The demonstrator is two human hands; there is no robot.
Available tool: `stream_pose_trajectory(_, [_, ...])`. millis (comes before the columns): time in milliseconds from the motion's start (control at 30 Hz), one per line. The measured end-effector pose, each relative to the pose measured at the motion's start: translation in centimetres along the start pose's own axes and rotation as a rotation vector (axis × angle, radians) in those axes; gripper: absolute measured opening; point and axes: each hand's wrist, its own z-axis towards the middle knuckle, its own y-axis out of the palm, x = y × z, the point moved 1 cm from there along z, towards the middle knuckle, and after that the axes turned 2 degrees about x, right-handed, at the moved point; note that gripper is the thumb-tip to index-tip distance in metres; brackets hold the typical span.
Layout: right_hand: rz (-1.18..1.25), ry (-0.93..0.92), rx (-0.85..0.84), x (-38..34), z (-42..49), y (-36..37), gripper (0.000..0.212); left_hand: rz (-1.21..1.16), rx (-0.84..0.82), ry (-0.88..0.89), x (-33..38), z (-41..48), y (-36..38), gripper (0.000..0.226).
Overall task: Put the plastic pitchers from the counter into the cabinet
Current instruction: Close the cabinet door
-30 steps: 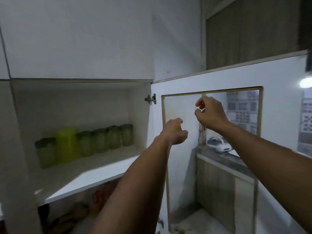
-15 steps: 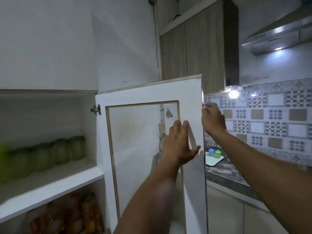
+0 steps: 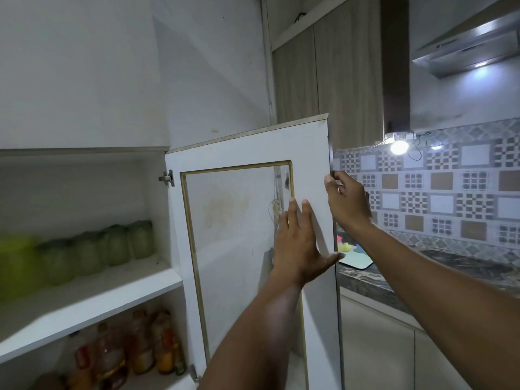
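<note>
Cabinet door is held ajar: left hand flat on it, fingers together, right hand pinching its free edge; pitchers shelved left of door.

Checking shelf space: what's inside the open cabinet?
Upper shelf: a row of green plastic containers along the back, front bare. Lower shelf: bottles with orange and red contents. The cabinet door covers nothing inside; the left part is out of frame.
</note>
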Motion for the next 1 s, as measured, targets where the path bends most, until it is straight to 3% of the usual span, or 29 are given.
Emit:
stream_pose_trajectory(233, [0.189, -0.03, -0.013, -3.5, -2.9, 1.4, 0.062, -0.025, 0.252, 0.029, -2.2, -3.2, -4.8, 0.105])
stream_pose_trajectory(367, [0.38, -0.041, -0.102, -6.7, -4.5, 3.3, 0.061, -0.01, 0.271, 0.103, -4.5, -5.4, -8.8, 0.101])
stream_pose_trajectory(533, [0.489, -0.077, -0.313, -10.9, -8.0, 6.8, 0.099, 0.098, 0.26, 0.221, -7.3, -8.9, -15.1, 0.091])
stream_pose_trajectory(800, [0.507, -0.211, -0.428, -18.7, -14.6, 13.9, 0.064, 0.29, 0.271, 0.161, -13.1, -15.4, -24.3, 0.067])
stream_pose_trajectory(1000, [0.506, -0.372, -0.436, -23.1, -19.4, 21.0, 0.047, 0.528, 0.242, -0.035, -18.5, -20.1, -30.8, 0.052])
